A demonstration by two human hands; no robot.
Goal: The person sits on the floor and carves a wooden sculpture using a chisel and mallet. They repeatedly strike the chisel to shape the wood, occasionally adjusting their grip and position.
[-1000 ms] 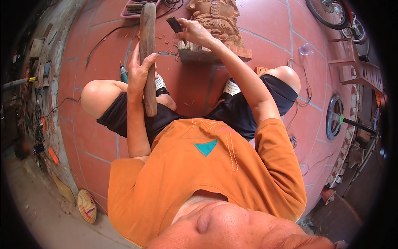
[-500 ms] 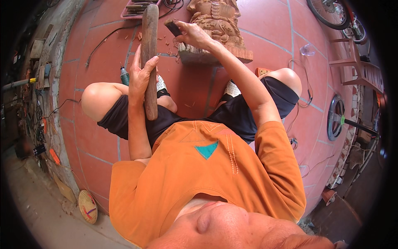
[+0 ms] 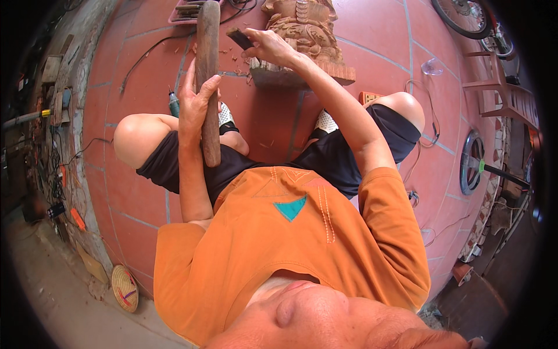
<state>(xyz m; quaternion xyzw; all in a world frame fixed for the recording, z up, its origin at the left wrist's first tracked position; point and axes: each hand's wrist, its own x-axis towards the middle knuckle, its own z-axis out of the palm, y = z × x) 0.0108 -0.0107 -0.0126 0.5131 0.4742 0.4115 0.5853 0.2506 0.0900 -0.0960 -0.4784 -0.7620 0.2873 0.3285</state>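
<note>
My left hand (image 3: 199,104) is wrapped round a long, worn wooden mallet (image 3: 208,64), a club-like bar held lengthwise above my left thigh. Its far end reaches toward the pink basket. Pinched in my right hand (image 3: 271,47) is a short, dark chisel (image 3: 238,38), its worn butt sticking out to the left; the working end is mostly hidden. That hand is at the near left side of a carved wooden sculpture (image 3: 305,35), which has detailed relief and a rough block base (image 3: 279,77). The mallet and chisel are apart.
Wood chips lie on the red tiles near the sculpture. A pink basket (image 3: 177,18) of tools is at the far left, with a green power tool (image 3: 174,104) by my left knee. Cables cross the floor. A pink chair (image 3: 503,93) and a wheel (image 3: 472,163) stand right.
The mallet and my left hand have moved slightly away from me. My right hand with the chisel has shifted a little to the left and away; both grips stay the same.
</note>
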